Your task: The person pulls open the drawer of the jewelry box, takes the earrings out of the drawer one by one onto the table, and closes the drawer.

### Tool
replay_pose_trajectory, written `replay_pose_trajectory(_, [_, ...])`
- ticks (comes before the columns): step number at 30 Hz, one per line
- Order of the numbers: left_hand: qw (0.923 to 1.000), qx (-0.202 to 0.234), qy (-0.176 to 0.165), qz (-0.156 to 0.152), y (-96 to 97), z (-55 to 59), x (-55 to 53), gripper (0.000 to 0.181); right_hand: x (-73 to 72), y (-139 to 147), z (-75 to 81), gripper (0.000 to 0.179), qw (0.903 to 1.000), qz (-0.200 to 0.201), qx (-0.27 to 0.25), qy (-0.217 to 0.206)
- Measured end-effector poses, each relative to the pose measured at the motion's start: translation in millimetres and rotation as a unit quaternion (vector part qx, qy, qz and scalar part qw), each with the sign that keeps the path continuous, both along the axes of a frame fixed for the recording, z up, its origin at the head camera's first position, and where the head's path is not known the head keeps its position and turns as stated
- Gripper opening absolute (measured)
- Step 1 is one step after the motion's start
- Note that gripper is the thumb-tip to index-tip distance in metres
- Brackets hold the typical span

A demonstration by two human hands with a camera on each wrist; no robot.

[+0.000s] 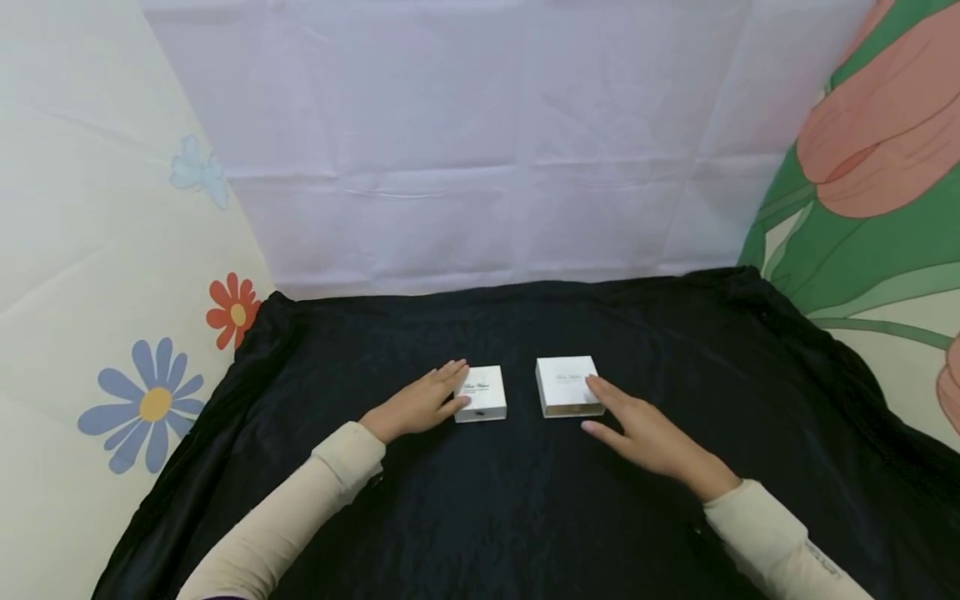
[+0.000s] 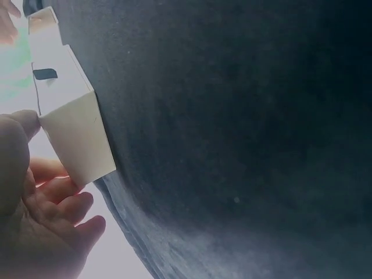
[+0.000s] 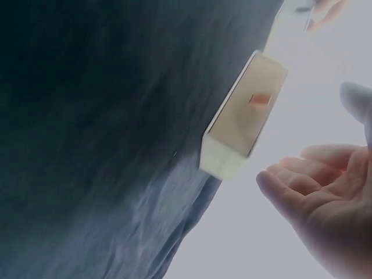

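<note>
From the head camera, the left hand (image 1: 423,406) lays fairly straight fingers over the outer edge of the left box (image 1: 487,385), thumb at its front corner; the right hand (image 1: 648,433) reaches toward the outer edge of the right box (image 1: 562,383), and both boxes sit apart on the black cloth (image 1: 465,508) between the two hands. The left wrist camera shows thumb and loosely bent fingers at opposite ends of the left box's side, touching it without a plain pinch, and a dark tab (image 2: 45,74) just beyond the thumb; how firmly the hand bears I cannot tell. In the right wrist view the right hand is spread wide and holds nothing, a gap showing between its fingers and the right box. The step in hand seems to be either placing the pair side by side or reaching to take them; lifting would call next for closing the right thumb and fingers across its box and firming the left hand's contact, while leaving them would call for drawing both hands clear without nudging either box
</note>
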State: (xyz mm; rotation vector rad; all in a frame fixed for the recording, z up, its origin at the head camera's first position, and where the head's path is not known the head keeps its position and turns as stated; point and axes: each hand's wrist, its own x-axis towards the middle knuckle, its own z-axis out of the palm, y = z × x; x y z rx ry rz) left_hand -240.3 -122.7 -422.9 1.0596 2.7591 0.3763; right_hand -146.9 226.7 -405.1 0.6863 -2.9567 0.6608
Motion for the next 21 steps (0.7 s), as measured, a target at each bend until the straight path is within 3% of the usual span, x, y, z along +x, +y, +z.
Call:
replay_pose_trajectory(15, [1.0,-0.006,0.001,-0.007,1.5,1.9,-1.1,0.065,-0.6,-18.6,-2.3,0.055,0.9987,0.037,-0.021,0.029])
replay_pose_trajectory(21, [1.0,-0.007,0.001,-0.004,0.9,1.8,-0.9,0.065,-0.9,-23.2,-3.5,0.054,0.9982,0.048,-0.034,0.014])
